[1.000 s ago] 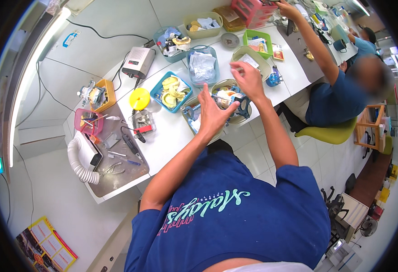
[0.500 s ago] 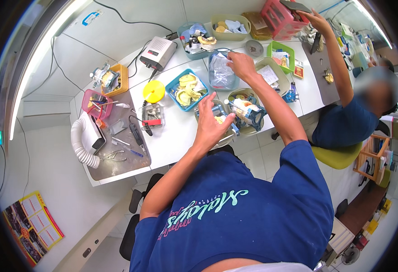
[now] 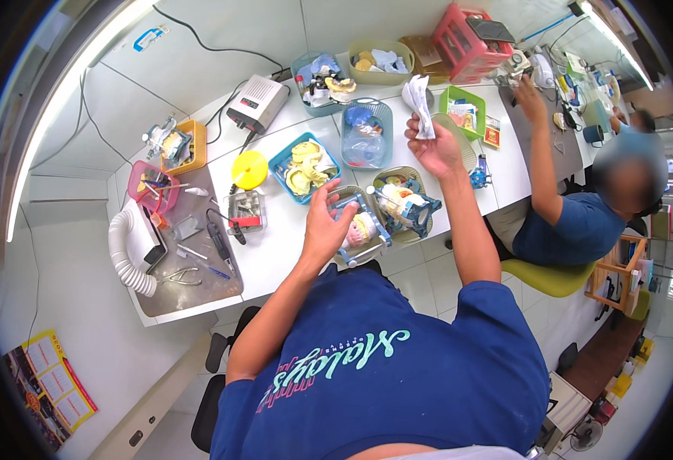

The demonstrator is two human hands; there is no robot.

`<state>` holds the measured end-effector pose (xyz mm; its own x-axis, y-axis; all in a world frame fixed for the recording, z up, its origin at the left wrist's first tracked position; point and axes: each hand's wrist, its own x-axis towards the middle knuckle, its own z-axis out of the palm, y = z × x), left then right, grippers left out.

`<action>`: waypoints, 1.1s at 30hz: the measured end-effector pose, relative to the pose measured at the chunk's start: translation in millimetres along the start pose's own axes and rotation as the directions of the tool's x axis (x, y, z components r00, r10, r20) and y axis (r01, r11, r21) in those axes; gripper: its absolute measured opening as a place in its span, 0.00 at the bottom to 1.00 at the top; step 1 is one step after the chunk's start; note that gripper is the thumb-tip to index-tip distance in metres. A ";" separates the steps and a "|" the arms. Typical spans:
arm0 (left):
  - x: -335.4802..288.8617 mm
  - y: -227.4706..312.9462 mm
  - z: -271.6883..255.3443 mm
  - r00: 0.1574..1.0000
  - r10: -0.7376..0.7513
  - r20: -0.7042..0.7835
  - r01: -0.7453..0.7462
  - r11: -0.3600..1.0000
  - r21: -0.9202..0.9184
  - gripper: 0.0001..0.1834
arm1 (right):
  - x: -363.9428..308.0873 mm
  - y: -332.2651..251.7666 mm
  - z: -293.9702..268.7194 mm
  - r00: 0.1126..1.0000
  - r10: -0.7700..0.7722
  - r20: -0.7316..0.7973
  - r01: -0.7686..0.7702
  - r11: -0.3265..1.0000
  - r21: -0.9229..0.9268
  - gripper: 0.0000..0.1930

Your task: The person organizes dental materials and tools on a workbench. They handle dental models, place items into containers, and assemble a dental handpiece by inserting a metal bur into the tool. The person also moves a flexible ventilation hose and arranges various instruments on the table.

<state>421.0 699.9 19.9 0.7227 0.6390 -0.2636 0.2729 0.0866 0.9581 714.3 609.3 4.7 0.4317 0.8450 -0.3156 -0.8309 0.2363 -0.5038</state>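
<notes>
My right hand [image 3: 434, 150] pinches a folded white paper [image 3: 421, 103], raised over the pale green tray [image 3: 459, 132]. My left hand [image 3: 326, 234], fingers apart and holding nothing, is at the left side of a basket with a blue dental articulator [image 3: 373, 222]; I cannot tell whether it touches it. A pink and white dental model [image 3: 359, 229] is mounted in that articulator. Beside it, a second basket holds another blue articulator [image 3: 421, 211] with a white plaster cast [image 3: 398, 199]. A blue-grey basket [image 3: 387, 132] with clear plastic bags and a blue item lies beyond.
Yellowish plaster pieces fill a blue tray [image 3: 277, 172]. A yellow disc [image 3: 249, 169], a control box [image 3: 257, 103] and a white hose [image 3: 124, 261] stand leftward. A green tray [image 3: 445, 103] and a pink rack [image 3: 459, 46] are farther right. A co-worker [image 3: 574, 222] sits at the right.
My right hand has left the blue-grey basket, moving right, and now holds the folded paper. My left hand has shifted slightly left and down. The co-worker's hand has moved down from the pink rack.
</notes>
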 end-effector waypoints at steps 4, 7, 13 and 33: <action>2.3 -2.6 -1.5 1.000 0.015 0.017 -0.014 0.998 -0.055 0.30 | -28.6 8.2 23.2 0.935 0.028 0.353 -0.128 0.957 0.262 0.11; 0.5 -0.4 -4.6 1.000 0.002 0.026 0.000 0.997 -0.076 0.29 | -40.4 13.4 40.3 0.892 0.001 0.451 -0.177 0.921 0.347 0.13; -9.8 16.0 -12.9 0.999 -0.025 0.020 0.027 0.994 -0.108 0.26 | -44.7 6.1 63.8 0.983 -0.174 -0.066 0.150 0.952 -0.267 0.07; -30.1 3.7 -27.6 0.988 -0.148 0.047 0.153 0.981 -0.121 0.20 | 33.8 50.3 -15.7 0.925 -0.358 -0.124 -0.224 -0.253 -0.941 0.19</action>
<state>382.8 702.1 34.5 0.7035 0.5821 -0.4077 0.3015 0.2750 0.9130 692.6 642.2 -44.0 0.7405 0.6379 -0.2117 0.4441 -0.7008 -0.5583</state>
